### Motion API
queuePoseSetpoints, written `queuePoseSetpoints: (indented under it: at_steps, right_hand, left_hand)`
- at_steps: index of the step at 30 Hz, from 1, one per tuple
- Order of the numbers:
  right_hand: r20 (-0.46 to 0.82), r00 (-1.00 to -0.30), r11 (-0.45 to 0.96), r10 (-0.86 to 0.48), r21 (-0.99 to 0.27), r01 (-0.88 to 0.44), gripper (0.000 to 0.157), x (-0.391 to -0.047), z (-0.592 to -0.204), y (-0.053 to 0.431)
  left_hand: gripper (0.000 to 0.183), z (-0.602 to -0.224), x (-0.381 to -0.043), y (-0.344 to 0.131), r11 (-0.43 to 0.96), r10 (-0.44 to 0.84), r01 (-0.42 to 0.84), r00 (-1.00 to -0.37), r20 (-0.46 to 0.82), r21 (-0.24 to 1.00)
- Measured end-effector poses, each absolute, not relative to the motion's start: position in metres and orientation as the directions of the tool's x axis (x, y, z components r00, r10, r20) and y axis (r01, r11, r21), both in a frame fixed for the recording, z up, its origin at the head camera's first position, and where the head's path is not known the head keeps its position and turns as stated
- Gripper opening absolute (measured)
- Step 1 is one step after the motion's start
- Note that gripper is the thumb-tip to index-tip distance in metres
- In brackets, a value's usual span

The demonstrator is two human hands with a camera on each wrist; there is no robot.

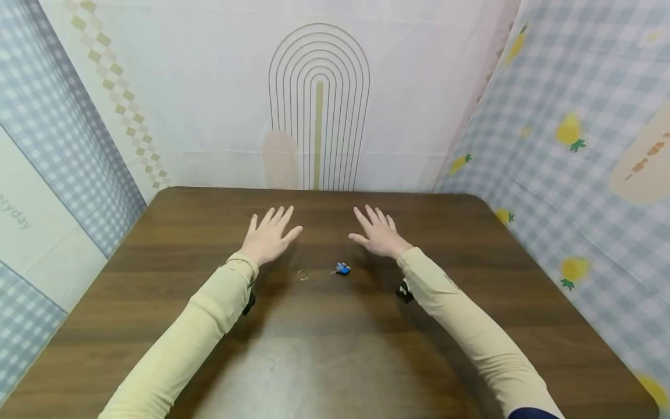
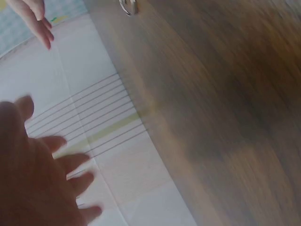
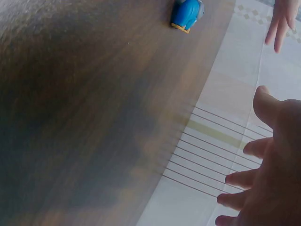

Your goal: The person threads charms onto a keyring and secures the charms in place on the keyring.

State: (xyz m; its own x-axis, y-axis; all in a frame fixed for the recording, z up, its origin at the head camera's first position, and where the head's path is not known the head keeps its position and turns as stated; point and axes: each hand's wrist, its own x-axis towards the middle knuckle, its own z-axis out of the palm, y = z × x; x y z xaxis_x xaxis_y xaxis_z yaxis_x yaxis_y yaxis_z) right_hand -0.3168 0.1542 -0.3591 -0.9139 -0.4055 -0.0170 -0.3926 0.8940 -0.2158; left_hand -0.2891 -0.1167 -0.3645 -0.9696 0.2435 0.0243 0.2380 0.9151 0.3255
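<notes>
My left hand [image 1: 266,240] is held over the table with its fingers spread and straight, holding nothing. Likewise empty, my right hand [image 1: 381,237] hovers opposite it, fingers extended and thumb pointing inward. Between and slightly nearer than the hands, a thin metal ring [image 1: 303,274] lies on the wood, closer to the left hand. To its right is a small blue figurine charm [image 1: 342,268] with a short bit of chain [image 1: 332,272]. The right wrist view shows the blue figurine [image 3: 187,13] with an orange-yellow base; the left wrist view catches part of the ring [image 2: 128,6].
The brown wooden table [image 1: 335,361] has rounded far corners. Behind it hangs a white cloth [image 1: 209,87] with an arch pattern, and a checked cloth [image 1: 528,151] with fruit prints borders the right. Another checked cloth [image 1: 78,116] hangs at left.
</notes>
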Motion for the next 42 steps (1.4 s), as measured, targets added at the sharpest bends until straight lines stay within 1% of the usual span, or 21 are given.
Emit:
queuePoseSetpoints:
  at_steps: [4, 8, 10, 15, 17, 23, 26, 31, 34, 37, 42]
  right_hand:
    - [0.036, -0.877, 0.85, -0.48, -0.229, -0.475, 0.053, -0.317, -0.361, 0.151]
    - [0.059, -0.808, 0.769, -0.586, -0.272, -0.578, 0.035, -0.315, -0.365, 0.144]
    - [0.046, -0.763, 0.725, -0.644, -0.28, -0.629, 0.032, -0.313, -0.37, 0.14]
    - [-0.042, -0.602, 0.586, -0.797, -0.29, -0.756, 0.034, -0.309, -0.383, 0.131]
    - [-0.071, -0.574, 0.567, -0.815, -0.295, -0.769, 0.032, -0.308, -0.387, 0.129]
    - [-0.095, -0.612, 0.613, -0.785, -0.261, -0.746, 0.02, -0.309, -0.39, 0.126]
    - [-0.099, -0.603, 0.606, -0.792, -0.243, -0.757, 0.014, -0.309, -0.391, 0.124]
    - [-0.098, -0.574, 0.579, -0.813, -0.228, -0.783, 0.008, -0.307, -0.391, 0.12]
    - [-0.116, -0.57, 0.58, -0.814, -0.232, -0.781, 0.006, -0.307, -0.39, 0.118]
    - [-0.143, -0.583, 0.599, -0.8, -0.226, -0.768, 0.006, -0.305, -0.39, 0.117]
    - [-0.159, -0.607, 0.627, -0.779, -0.177, -0.759, 0.007, -0.302, -0.392, 0.114]
  left_hand:
    - [0.066, -0.362, -0.289, -0.112, 0.897, 0.308, 0.276, -0.95, -0.04, 0.347]
    - [0.058, -0.359, -0.287, -0.109, 0.886, 0.354, 0.294, -0.928, -0.115, 0.358]
    - [0.054, -0.359, -0.286, -0.107, 0.872, 0.381, 0.303, -0.913, -0.146, 0.386]
    - [0.046, -0.369, -0.286, -0.107, 0.844, 0.428, 0.316, -0.884, -0.19, 0.433]
    - [0.046, -0.373, -0.288, -0.108, 0.839, 0.438, 0.318, -0.876, -0.201, 0.442]
    - [0.044, -0.38, -0.293, -0.104, 0.817, 0.501, 0.364, -0.832, -0.238, 0.448]
    - [0.043, -0.382, -0.293, -0.101, 0.808, 0.523, 0.373, -0.811, -0.263, 0.457]
    - [0.035, -0.384, -0.294, -0.098, 0.795, 0.539, 0.375, -0.797, -0.272, 0.478]
    - [0.029, -0.385, -0.294, -0.098, 0.786, 0.552, 0.39, -0.793, -0.258, 0.48]
    - [0.026, -0.384, -0.291, -0.097, 0.775, 0.569, 0.425, -0.791, -0.223, 0.468]
    - [0.025, -0.383, -0.286, -0.093, 0.748, 0.61, 0.481, -0.769, -0.19, 0.458]
